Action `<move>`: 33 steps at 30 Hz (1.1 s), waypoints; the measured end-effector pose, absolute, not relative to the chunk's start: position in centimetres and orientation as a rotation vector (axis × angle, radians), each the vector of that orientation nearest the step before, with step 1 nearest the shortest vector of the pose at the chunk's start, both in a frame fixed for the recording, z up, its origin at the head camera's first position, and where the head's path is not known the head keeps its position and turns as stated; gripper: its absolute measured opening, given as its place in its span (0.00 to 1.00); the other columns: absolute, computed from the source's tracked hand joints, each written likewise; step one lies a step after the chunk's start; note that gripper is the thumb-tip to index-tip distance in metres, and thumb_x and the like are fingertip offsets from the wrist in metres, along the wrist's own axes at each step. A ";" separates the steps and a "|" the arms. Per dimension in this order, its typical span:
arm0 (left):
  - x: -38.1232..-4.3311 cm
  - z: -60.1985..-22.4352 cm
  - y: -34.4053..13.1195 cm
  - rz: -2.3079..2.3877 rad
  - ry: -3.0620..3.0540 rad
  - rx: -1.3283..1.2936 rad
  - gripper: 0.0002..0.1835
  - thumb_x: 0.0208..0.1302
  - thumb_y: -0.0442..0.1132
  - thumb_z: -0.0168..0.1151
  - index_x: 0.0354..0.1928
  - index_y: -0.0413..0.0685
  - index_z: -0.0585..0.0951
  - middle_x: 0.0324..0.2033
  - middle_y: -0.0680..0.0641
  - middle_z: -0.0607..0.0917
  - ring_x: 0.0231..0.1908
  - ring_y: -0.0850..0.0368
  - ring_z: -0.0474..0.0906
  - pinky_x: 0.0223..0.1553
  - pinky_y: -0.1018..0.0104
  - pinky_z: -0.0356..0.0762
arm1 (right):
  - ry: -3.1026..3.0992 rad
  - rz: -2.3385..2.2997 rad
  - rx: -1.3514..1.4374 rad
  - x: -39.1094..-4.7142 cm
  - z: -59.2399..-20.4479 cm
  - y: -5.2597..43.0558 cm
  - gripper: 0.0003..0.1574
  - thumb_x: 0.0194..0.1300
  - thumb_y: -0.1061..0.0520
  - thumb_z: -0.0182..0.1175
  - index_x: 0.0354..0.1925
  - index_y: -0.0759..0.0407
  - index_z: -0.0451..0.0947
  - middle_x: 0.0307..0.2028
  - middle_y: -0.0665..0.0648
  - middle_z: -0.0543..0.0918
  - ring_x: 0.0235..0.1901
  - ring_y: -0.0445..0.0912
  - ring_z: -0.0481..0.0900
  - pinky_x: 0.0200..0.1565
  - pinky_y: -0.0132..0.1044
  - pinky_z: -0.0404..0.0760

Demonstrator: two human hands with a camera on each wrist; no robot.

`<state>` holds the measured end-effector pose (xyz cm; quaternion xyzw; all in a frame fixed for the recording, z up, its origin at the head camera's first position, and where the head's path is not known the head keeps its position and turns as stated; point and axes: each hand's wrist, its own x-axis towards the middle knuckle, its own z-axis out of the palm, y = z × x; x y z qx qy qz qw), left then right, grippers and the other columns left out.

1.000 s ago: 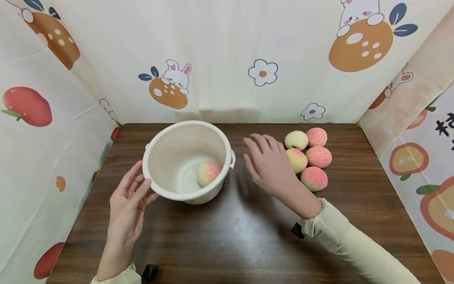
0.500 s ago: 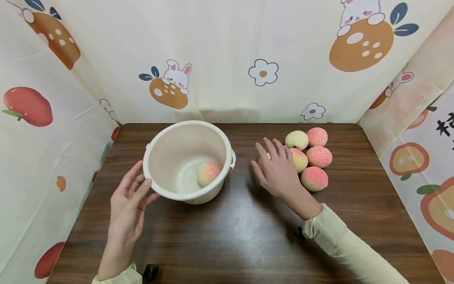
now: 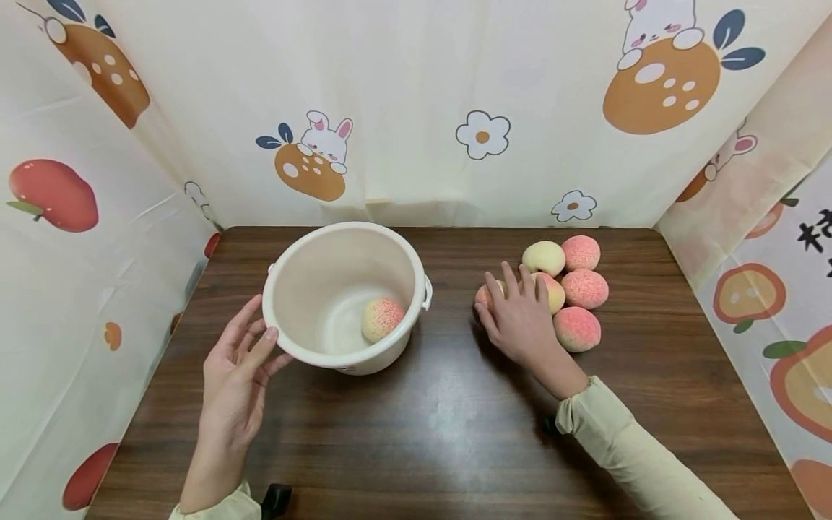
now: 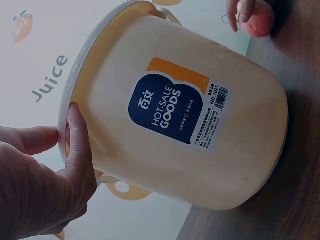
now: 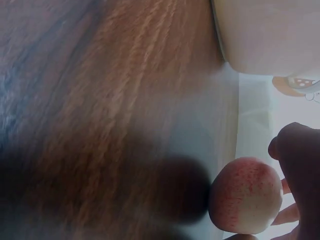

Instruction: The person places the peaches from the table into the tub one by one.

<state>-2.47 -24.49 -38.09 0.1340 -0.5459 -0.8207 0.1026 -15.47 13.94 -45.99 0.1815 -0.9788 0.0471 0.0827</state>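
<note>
My left hand (image 3: 232,386) pinches the rim of a white plastic bucket (image 3: 343,361) between thumb and fingers; the left wrist view shows the bucket's label (image 4: 172,107) and the hand (image 4: 45,185) at its rim. One speckled peach (image 3: 381,319) lies inside the bucket. My right hand (image 3: 523,321) is over a pink peach (image 3: 482,295), at the left of a group, with its fingers spread. In the right wrist view the fingers lie behind and beside this peach (image 5: 245,196), and the thumb stands apart from it.
Several other peaches sit close together right of my right hand: a pale one (image 3: 543,258), a yellow-pink one (image 3: 554,290) and pink ones (image 3: 578,329). A patterned curtain (image 3: 416,108) rises behind the dark wooden table (image 3: 416,448). The bucket's handle joint (image 3: 427,292) juts out on its right.
My right hand has moved right, away from the bucket, and come down over the left peach of the group. My left hand and the bucket stay where they were.
</note>
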 end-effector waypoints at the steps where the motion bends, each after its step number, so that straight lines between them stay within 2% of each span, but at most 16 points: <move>1: -2.5 -38.1 -24.5 -2.422 -1.613 0.396 0.32 0.74 0.25 0.59 0.77 0.43 0.67 0.52 0.45 0.82 0.45 0.62 0.89 0.40 0.67 0.91 | -2.923 0.135 0.535 -15.5 -46.1 14.1 0.36 0.79 0.39 0.49 0.74 0.57 0.68 0.76 0.71 0.65 0.75 0.72 0.59 0.74 0.73 0.58; 9: -2.5 -38.2 -24.5 -2.419 -1.612 0.402 0.32 0.73 0.24 0.59 0.77 0.43 0.67 0.52 0.45 0.82 0.45 0.61 0.89 0.39 0.66 0.91 | -2.910 0.129 0.510 -15.7 -46.3 14.6 0.36 0.79 0.39 0.51 0.72 0.59 0.70 0.71 0.71 0.70 0.73 0.72 0.61 0.73 0.73 0.57; 14: -2.4 -38.2 -24.5 -2.415 -1.615 0.404 0.32 0.73 0.24 0.59 0.77 0.43 0.68 0.52 0.45 0.82 0.44 0.62 0.89 0.39 0.66 0.91 | -2.885 0.108 0.567 -15.7 -46.6 14.5 0.37 0.77 0.37 0.52 0.72 0.58 0.70 0.65 0.69 0.76 0.69 0.70 0.67 0.72 0.75 0.57; 21: -2.4 -38.2 -24.5 -2.411 -1.614 0.409 0.32 0.73 0.24 0.59 0.76 0.43 0.68 0.52 0.45 0.83 0.45 0.62 0.89 0.40 0.65 0.91 | -2.827 0.084 0.630 -15.7 -46.8 14.2 0.41 0.72 0.35 0.60 0.71 0.59 0.71 0.58 0.67 0.80 0.62 0.65 0.75 0.74 0.76 0.57; 33: -2.4 -38.1 -24.5 -2.413 -1.609 0.401 0.32 0.73 0.24 0.59 0.76 0.43 0.68 0.51 0.45 0.82 0.45 0.61 0.89 0.40 0.66 0.91 | -2.771 0.101 0.734 -16.0 -46.9 13.9 0.33 0.73 0.41 0.61 0.70 0.52 0.74 0.50 0.71 0.80 0.49 0.69 0.79 0.74 0.69 0.63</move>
